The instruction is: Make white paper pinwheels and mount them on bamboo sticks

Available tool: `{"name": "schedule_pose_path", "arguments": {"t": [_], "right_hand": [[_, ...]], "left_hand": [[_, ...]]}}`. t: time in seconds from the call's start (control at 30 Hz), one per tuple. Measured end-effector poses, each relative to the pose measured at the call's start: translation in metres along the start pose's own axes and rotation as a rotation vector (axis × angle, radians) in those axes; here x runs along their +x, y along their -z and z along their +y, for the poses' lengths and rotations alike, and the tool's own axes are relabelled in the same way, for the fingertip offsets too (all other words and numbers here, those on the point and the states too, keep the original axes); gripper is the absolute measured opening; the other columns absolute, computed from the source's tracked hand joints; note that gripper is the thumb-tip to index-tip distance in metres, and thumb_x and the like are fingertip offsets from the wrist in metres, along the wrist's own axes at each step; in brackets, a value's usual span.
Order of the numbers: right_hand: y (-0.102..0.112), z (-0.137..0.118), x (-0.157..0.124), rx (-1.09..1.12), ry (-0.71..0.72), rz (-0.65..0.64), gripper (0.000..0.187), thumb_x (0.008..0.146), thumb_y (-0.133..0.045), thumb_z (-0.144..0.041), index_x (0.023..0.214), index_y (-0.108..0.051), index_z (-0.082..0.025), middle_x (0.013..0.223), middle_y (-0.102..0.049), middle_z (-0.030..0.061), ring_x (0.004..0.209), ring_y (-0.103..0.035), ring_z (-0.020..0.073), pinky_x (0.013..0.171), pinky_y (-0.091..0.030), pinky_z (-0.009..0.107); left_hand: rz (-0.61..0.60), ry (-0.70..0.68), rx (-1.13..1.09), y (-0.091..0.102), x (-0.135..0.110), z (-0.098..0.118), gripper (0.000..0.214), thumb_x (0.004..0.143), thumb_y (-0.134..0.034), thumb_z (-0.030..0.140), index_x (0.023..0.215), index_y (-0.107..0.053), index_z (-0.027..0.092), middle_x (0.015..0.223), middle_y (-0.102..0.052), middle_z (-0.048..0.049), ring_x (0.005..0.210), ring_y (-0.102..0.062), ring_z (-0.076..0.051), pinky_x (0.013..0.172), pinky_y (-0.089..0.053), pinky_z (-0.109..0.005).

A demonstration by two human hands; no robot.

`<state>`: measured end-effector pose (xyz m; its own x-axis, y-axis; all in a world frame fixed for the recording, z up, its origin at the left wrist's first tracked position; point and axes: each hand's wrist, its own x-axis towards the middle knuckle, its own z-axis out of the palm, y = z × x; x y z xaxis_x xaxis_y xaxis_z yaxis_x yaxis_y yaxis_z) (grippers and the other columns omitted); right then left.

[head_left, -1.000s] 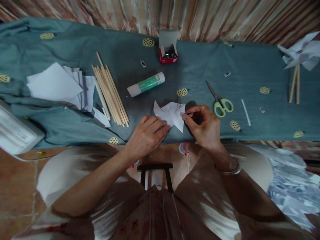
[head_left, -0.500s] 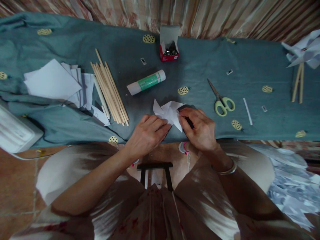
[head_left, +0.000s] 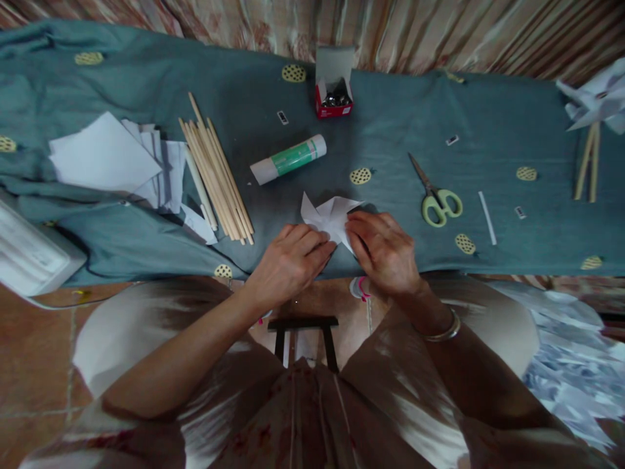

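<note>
A white paper pinwheel (head_left: 333, 216) lies between my hands at the near edge of the table. My left hand (head_left: 291, 260) grips its lower left part, fingers pressed together on the paper. From the other side my right hand (head_left: 383, 251) has thumb and fingers closed on the pinwheel's right side, covering part of one blade. Just beyond the pinwheel lies a glue stick (head_left: 289, 159) with a green label. Green-handled scissors (head_left: 434, 195) rest to the right of my right hand.
Wooden sticks (head_left: 215, 176) and stacked paper squares (head_left: 105, 156) lie on the left. An opened small red box (head_left: 334, 98) with shiny metal pieces stands at the back. A paper strip (head_left: 487, 218) and finished pinwheels (head_left: 600, 98) on sticks are on the right, all on a green cloth (head_left: 400, 117).
My right hand has shifted slightly left and inward over the pinwheel's right blade. My left hand stays in place. The whole view has moved a little.
</note>
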<state>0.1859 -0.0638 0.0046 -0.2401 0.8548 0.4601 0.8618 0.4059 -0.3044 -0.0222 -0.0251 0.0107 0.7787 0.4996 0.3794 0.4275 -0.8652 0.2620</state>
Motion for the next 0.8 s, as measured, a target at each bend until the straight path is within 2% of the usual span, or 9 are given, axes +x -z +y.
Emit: {"name": "schedule_pose_path", "arguments": {"t": [0.17, 0.33, 0.53, 0.8], "right_hand": [[-0.0007, -0.0011, -0.0008, 0.012, -0.016, -0.032, 0.019, 0.097, -0.056, -0.017, 0.106, -0.073, -0.019, 0.111, -0.076, 0.0095, 0.097, -0.069, 0.0236, 0.089, -0.059, 0.041], [0.0, -0.0012, -0.001, -0.004, 0.032, -0.017, 0.018, 0.096, -0.057, -0.015, 0.105, -0.073, -0.016, 0.11, -0.076, 0.0106, 0.096, -0.069, 0.0237, 0.088, -0.06, 0.04], [0.0002, -0.001, -0.0009, -0.018, 0.014, -0.039, 0.019, 0.096, -0.057, -0.016, 0.105, -0.073, -0.019, 0.111, -0.075, 0.0088, 0.096, -0.068, 0.0232, 0.089, -0.059, 0.039], [0.0007, -0.0006, -0.001, -0.001, 0.022, -0.048, 0.02, 0.096, -0.056, -0.016, 0.106, -0.073, -0.018, 0.112, -0.074, 0.0096, 0.097, -0.067, 0.0235, 0.089, -0.058, 0.04]], "left_hand": [[-0.018, -0.001, -0.023, 0.0004, -0.0005, -0.0007, 0.019, 0.1, -0.052, 0.02, 0.11, -0.067, 0.013, 0.099, -0.071, -0.0092, 0.092, -0.062, -0.022, 0.077, -0.048, -0.035], [-0.022, 0.001, -0.02, 0.0006, -0.0005, -0.0004, 0.02, 0.1, -0.051, 0.02, 0.11, -0.067, 0.013, 0.098, -0.071, -0.0092, 0.092, -0.062, -0.022, 0.077, -0.048, -0.035], [0.013, 0.0, -0.001, 0.0017, 0.0008, 0.0007, 0.019, 0.1, -0.053, 0.021, 0.11, -0.066, 0.013, 0.097, -0.071, -0.0075, 0.091, -0.063, -0.021, 0.075, -0.047, -0.034], [0.022, 0.036, -0.025, 0.0052, 0.0018, 0.0003, 0.025, 0.1, -0.053, 0.028, 0.118, -0.064, 0.015, 0.109, -0.072, -0.0091, 0.101, -0.063, -0.024, 0.083, -0.045, -0.038]]}}
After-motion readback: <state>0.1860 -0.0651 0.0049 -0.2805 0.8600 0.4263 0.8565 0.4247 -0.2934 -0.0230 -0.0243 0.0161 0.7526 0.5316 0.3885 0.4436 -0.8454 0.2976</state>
